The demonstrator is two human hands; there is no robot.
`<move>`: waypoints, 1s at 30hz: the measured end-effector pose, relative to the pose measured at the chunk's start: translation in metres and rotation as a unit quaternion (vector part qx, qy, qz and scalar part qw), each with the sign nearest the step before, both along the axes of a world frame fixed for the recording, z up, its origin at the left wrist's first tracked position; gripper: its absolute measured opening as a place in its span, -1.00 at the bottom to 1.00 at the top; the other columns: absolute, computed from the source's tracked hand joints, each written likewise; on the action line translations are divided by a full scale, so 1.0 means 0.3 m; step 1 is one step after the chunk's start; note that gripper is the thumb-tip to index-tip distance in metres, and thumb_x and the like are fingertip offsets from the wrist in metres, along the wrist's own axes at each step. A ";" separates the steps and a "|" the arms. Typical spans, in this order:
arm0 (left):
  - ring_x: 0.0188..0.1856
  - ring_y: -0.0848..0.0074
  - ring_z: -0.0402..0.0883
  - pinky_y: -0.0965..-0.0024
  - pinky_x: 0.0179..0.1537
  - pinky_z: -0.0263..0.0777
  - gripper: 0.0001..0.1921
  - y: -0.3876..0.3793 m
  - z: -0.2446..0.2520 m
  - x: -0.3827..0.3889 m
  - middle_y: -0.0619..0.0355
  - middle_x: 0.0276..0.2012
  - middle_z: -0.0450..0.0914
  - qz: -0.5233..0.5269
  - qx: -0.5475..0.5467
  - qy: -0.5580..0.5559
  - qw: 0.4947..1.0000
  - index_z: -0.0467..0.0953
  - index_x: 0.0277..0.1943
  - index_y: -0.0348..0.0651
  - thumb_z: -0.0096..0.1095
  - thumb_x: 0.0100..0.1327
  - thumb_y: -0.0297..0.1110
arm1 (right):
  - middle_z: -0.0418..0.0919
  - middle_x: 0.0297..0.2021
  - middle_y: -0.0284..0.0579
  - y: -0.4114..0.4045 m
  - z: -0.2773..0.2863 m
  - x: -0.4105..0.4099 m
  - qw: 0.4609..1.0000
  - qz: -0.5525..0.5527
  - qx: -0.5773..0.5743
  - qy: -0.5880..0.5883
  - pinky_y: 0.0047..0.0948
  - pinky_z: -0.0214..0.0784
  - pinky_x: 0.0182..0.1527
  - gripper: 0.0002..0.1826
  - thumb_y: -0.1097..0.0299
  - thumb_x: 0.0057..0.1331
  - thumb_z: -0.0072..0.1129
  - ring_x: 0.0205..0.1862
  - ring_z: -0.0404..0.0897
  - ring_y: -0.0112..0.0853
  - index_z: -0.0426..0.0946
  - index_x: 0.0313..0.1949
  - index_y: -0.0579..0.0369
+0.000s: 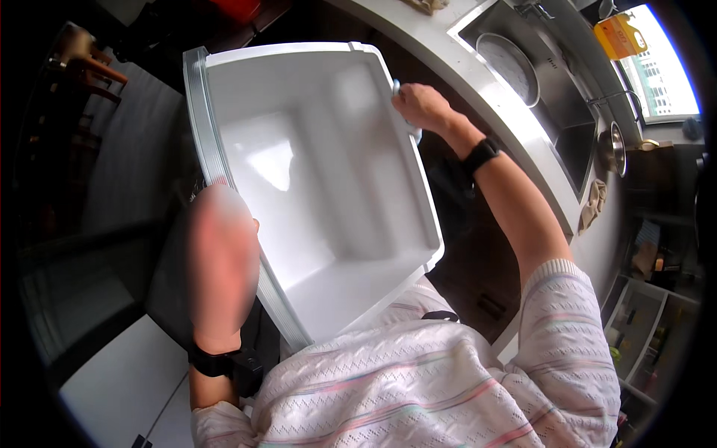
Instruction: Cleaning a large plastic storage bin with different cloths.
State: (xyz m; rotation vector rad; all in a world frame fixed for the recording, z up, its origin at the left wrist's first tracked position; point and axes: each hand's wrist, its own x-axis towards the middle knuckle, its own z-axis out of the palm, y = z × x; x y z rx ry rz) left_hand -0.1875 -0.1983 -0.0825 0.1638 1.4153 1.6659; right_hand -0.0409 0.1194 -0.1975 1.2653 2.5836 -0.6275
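A white plastic drawer, like one from a refrigerator, is tilted in front of my body with its hollow inside facing up. Its lower edge touches or nearly touches my striped knit top. Along its left side runs a ribbed clear front strip. My left hand, largely blurred, holds that side, and a fingertip shows at the rim. At the opposite rim my right hand is closed around a light-blue item, mostly hidden by the fingers; it may be a cloth. Both wrists wear black bands.
On the right, a pale counter holds a steel sink with a round pan or lid in it. Beyond are a yellow jug, a metal bowl and a tan cloth. A white surface lies lower left.
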 end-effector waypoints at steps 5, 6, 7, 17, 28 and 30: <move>-0.64 0.80 0.26 0.73 -0.67 0.09 -0.40 -0.057 -0.030 -0.019 0.33 -0.53 0.42 0.026 -0.001 0.011 1.000 0.20 0.23 -0.25 0.07 0.07 -0.63 | 0.57 -0.40 0.09 -0.238 -0.084 0.188 0.996 0.043 -0.078 0.029 -0.15 0.41 -0.23 -0.68 0.16 0.16 -0.06 -0.29 0.55 0.00 0.50 -0.34 0.19; -0.63 0.80 0.26 0.74 -0.67 0.09 -0.41 -0.065 -0.032 -0.019 0.34 -0.53 0.42 0.036 0.000 0.014 0.999 0.21 0.23 -0.24 0.07 0.07 -0.63 | 0.56 -0.44 0.11 -0.282 -0.088 0.234 0.993 0.046 -0.104 0.032 -0.15 0.41 -0.26 -0.68 0.16 0.17 -0.04 -0.33 0.54 0.01 0.48 -0.37 0.20; -0.63 0.80 0.26 0.74 -0.66 0.09 -0.41 -0.071 -0.036 -0.019 0.34 -0.53 0.42 0.046 0.001 0.016 0.999 0.21 0.22 -0.24 0.08 0.07 -0.63 | 0.55 -0.46 0.11 -0.325 -0.081 0.279 0.989 0.041 -0.135 0.043 -0.15 0.40 -0.28 -0.67 0.15 0.19 -0.03 -0.36 0.54 0.02 0.47 -0.39 0.21; -0.64 0.82 0.22 0.73 -0.66 0.08 -0.41 -0.060 -0.005 -0.017 0.36 -0.54 0.40 0.059 -0.026 0.014 0.998 0.22 0.22 -0.22 0.10 0.06 -0.64 | 0.53 -0.56 0.02 -0.338 0.018 0.378 0.984 -0.003 -0.167 0.056 -0.28 0.38 -0.39 -0.69 0.17 0.17 0.07 -0.49 0.55 -0.15 0.49 -0.39 0.23; -0.68 0.79 0.21 0.70 -0.64 0.09 -0.43 -0.009 0.033 0.024 0.37 -0.66 0.32 -0.012 -0.003 0.018 1.000 0.21 0.19 -0.26 0.15 0.07 -0.60 | 0.51 -0.26 -0.12 -0.275 0.184 -0.147 0.935 0.296 0.185 0.069 -0.29 0.44 -0.26 -0.77 0.33 0.29 -0.15 -0.27 0.57 -0.22 0.39 -0.08 -0.02; -0.67 0.80 0.21 0.70 -0.62 0.09 -0.43 0.005 0.050 0.026 0.40 -0.67 0.30 -0.051 0.012 0.032 0.998 0.21 0.19 -0.25 0.15 0.07 -0.60 | 0.41 0.03 -0.03 -0.269 0.071 -0.292 0.924 0.323 0.200 -0.028 -0.26 0.43 -0.20 -0.65 0.38 0.23 -0.08 -0.18 0.57 -0.19 0.37 0.04 0.01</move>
